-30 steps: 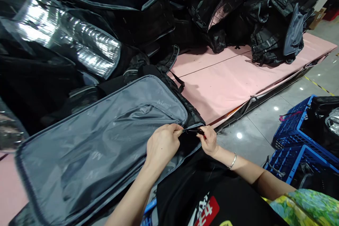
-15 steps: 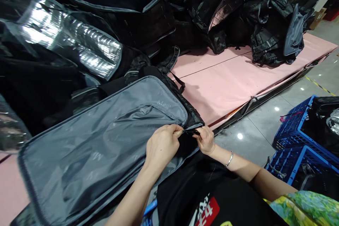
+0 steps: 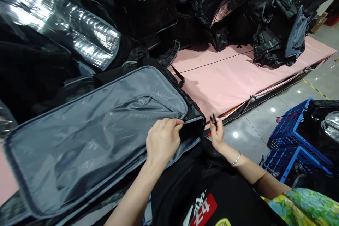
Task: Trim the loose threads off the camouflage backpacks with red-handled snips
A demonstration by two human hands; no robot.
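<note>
The oblong grey-lined black fabric bag (image 3: 92, 137) seems limp, best held where left hand (image 3: 161, 143) pinches its edge, right hand (image 3: 218, 135) clasping dark pointed metal snips (image 3: 213, 120).

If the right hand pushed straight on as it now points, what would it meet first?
Probably the pink tabletop, close to its near edge: the right hand aims the dark snips that way. Depth is unclear, so they might pass above it.
</note>
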